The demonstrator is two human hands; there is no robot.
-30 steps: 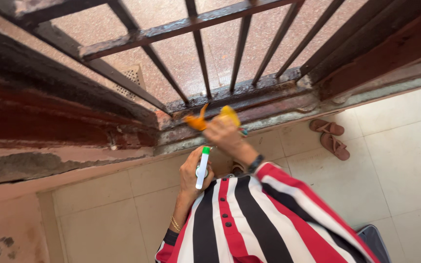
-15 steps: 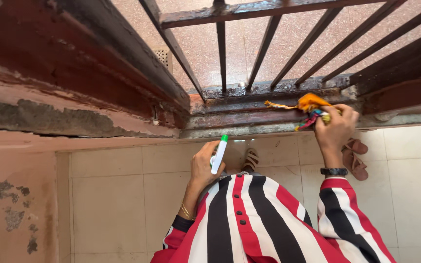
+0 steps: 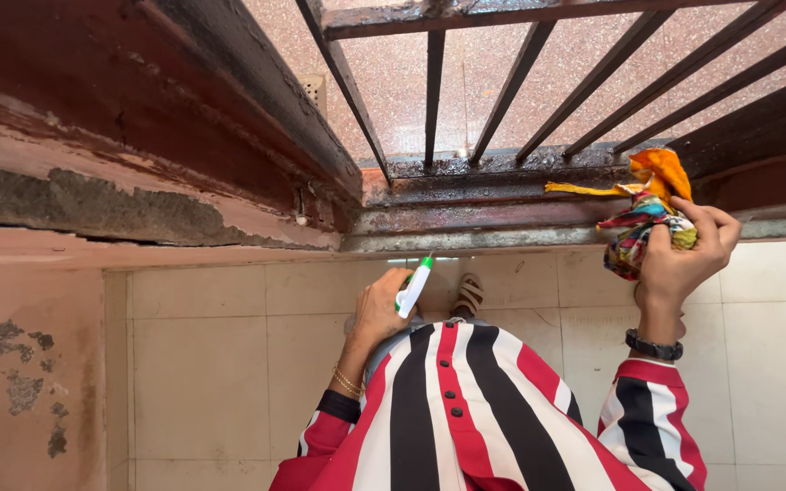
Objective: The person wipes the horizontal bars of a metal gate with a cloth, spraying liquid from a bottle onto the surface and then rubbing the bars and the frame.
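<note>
We see the right hand point(image 3: 684, 259) raised to the window, its fingers curled tight around a bunched multicoloured cloth point(image 3: 643, 214). The grip is closed, with the fingertips wrapped over the top of the bundle and the thumb beneath it. The cloth is orange at its upper end, with a thin yellow strip trailing out to the left, and the lower part that hangs below the fingers is patterned in red, green, blue and yellow. It is pressed against the dark wet sill point(image 3: 493, 186) at the base of the iron window bars point(image 3: 434, 100), near the right end of the frame. A black wristband point(image 3: 654, 346) sits on that wrist, just above the striped sleeve.

The left hand point(image 3: 377, 314) hangs lower, near our chest, closed around a small white spray bottle point(image 3: 413, 286) with a green top. The bottle points up and to the right, its nozzle clear of the hand. Thin gold bangles point(image 3: 348, 380) circle this wrist.

Our shirt point(image 3: 466, 409) shows red, black and white stripes with dark buttons down the red band. Below lies a pale tiled floor point(image 3: 220, 364), and one sandalled foot point(image 3: 469, 295) peeks out just beyond the bottle. To the left the wall ledge point(image 3: 120, 195) is chipped, with red paint peeling from grey plaster.
</note>
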